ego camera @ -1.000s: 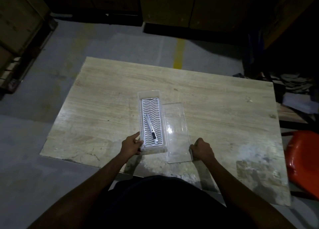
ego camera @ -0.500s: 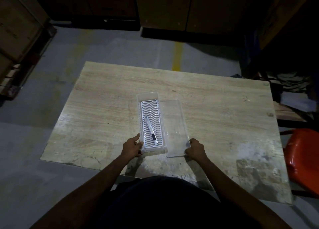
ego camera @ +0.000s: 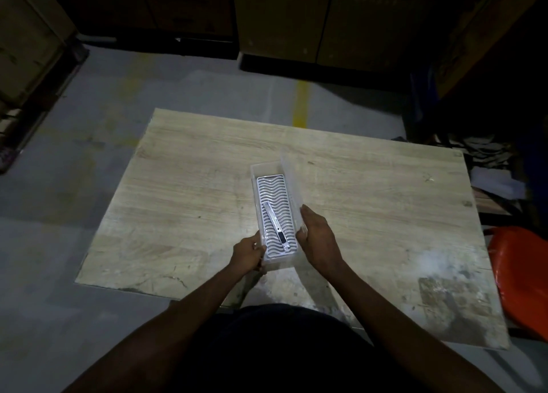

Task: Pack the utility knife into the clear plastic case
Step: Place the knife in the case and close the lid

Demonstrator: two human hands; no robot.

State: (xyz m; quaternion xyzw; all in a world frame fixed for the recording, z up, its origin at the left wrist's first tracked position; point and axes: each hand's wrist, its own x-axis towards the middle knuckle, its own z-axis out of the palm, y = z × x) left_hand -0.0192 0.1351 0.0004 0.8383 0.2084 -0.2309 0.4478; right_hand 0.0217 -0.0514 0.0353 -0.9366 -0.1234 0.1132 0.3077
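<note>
Left hand [ego camera: 247,255] grips the case [ego camera: 268,170]; right hand [ego camera: 318,238] holds its lid [ego camera: 292,191] upright.

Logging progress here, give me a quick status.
Left hand grips case near end. Right hand holds lid tilted up along case's right side. Knife in case. Nothing in the way.

Table [ego camera: 192,203]: pale beige wood grain; near-right corner worn, grey-white blotches and brown patches. Case [ego camera: 255,182] on table: clear, colourless plastic. Liner [ego camera: 271,189] inside case: white with grey wavy ridges running crosswise. Utility knife [ego camera: 275,225] on liner: silver body, black section toward near end. Lid [ego camera: 292,185] at case's right edge: clear, faint glare. Floor [ego camera: 89,155] left of table: grey concrete, yellowish stains. Stripe [ego camera: 301,105] beyond table: yellow. Chair [ego camera: 522,274] right of table: orange-red.
</note>
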